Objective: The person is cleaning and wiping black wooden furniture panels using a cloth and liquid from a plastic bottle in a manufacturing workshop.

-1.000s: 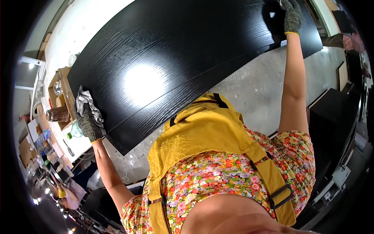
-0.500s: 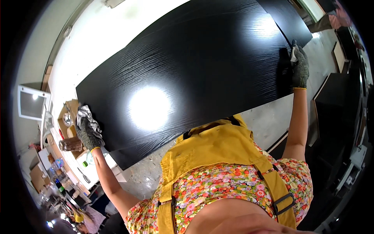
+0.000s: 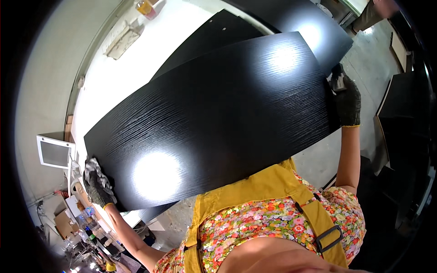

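A long black panel [image 3: 218, 118] with a wood-grain surface spans the space in front of my body, lit by two bright reflections. My left hand [image 3: 98, 190], in a dark grey glove, grips its left end, with a crumpled grey-white cloth [image 3: 104, 179] against the panel there. At the opposite end my right hand [image 3: 349, 105], gloved alike, holds the right edge, with a small white piece [image 3: 338, 83] by the fingers. The undersides of both grips are hidden. Behind the held panel, another black panel [image 3: 207, 41] lies on the white worktable [image 3: 168, 27].
Another black panel [image 3: 277, 16] lies at the far right. A grey-white block-like object [image 3: 123, 40] and a small bottle [image 3: 145, 9] are on the table. A white-framed screen [image 3: 55, 152] stands left. Dark panels [image 3: 403, 113] stand at the right; a person's arm [image 3: 371, 18] shows beyond.
The held panel has come nearer to me and moved off the panel beneath, which now shows behind it. Both hands have moved nearer with it, keeping their grip.
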The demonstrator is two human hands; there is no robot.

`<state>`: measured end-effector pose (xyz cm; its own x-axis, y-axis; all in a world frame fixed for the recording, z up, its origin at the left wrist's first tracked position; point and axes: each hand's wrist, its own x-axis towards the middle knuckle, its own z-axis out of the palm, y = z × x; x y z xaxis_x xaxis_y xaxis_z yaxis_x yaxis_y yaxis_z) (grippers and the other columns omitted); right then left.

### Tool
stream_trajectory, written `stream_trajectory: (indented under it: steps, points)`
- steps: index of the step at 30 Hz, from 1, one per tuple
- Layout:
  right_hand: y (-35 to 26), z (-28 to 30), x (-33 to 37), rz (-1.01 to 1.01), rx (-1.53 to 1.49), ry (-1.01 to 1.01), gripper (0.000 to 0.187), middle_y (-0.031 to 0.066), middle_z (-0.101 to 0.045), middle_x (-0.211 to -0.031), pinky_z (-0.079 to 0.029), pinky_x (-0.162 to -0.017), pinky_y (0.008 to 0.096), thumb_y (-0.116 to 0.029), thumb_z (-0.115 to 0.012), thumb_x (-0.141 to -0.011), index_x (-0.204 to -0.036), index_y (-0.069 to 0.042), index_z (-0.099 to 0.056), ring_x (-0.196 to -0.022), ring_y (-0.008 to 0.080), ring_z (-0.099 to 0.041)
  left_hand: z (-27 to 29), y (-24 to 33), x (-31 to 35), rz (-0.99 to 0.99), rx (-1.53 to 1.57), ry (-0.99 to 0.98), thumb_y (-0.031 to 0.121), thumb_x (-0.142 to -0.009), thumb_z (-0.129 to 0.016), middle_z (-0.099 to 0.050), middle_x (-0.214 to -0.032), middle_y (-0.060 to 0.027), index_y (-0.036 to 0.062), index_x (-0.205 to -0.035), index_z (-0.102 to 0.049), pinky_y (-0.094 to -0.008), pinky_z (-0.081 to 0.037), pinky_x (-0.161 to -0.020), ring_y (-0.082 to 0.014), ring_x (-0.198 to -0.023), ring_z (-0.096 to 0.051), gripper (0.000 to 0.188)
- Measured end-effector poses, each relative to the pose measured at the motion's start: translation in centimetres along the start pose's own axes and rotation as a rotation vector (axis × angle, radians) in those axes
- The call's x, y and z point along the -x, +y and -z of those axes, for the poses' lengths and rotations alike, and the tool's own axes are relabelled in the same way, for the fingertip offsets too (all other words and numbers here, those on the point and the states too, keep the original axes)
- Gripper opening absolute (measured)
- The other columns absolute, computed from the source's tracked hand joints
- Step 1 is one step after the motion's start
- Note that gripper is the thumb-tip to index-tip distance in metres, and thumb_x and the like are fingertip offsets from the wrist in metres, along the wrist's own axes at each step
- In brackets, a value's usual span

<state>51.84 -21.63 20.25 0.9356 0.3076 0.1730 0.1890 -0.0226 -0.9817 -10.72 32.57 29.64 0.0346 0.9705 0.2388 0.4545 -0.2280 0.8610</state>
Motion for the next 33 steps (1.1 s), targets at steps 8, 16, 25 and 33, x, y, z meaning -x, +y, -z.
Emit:
stream_trajectory:
  steps: [8,16,25,33]
  points:
    - [8.2,14.9,4.7,-0.212,-0.840,0.018,0.043,0.0119,-0.060,-0.131,-0.046,-0.100,0.0344,-0.019,-0.041,-0.102,-0.139,0.001,-0.049,-0.110,0.0207,-0.062,-15.7,11.5,-4.6,-0.137,0.141,-0.354,0.019,-0.087,-0.065,-0.064,-0.115,-0.0104,0.0006,-0.134,-0.054,-0.0271,-0.049,-0.087,-0.0165,-0.098,-0.061,0.051]
    - [11.9,22.6,16.8,-0.182,-0.857,0.431,0.039,0.0160,-0.064,-0.122,-0.048,-0.097,0.0380,-0.021,-0.050,-0.095,-0.126,0.002,-0.057,-0.110,0.0245,-0.061,-36.1,24.8,-7.5,-0.723,-0.016,-0.599,0.037,-0.086,-0.065,-0.066,-0.115,-0.0118,0.0054,-0.127,-0.060,-0.0340,-0.049,-0.090,-0.0208,-0.099,-0.063,0.052]
    - [11.2,23.7,27.0,-0.208,-0.812,0.883,0.037,0.0142,-0.064,-0.121,-0.049,-0.096,0.0370,-0.022,-0.051,-0.096,-0.123,0.001,-0.061,-0.108,0.0257,-0.061,-54.8,31.3,-0.4,-0.994,-0.174,-0.710,0.041,-0.077,-0.071,-0.064,-0.124,-0.0177,0.0052,-0.126,-0.061,-0.0370,-0.046,-0.101,-0.0330,-0.115,-0.061,0.061]
    - [6.8,21.7,28.5,-0.140,-0.821,0.907,0.039,0.0109,-0.062,-0.131,-0.046,-0.104,0.0348,-0.019,-0.046,-0.098,-0.132,-0.002,-0.058,-0.120,0.0223,-0.059,-50.1,33.2,11.3,-0.532,-0.097,-1.441,0.037,-0.082,-0.066,-0.070,-0.105,-0.0171,0.0052,-0.117,-0.065,-0.0395,-0.053,-0.088,-0.0300,-0.097,-0.068,0.048]
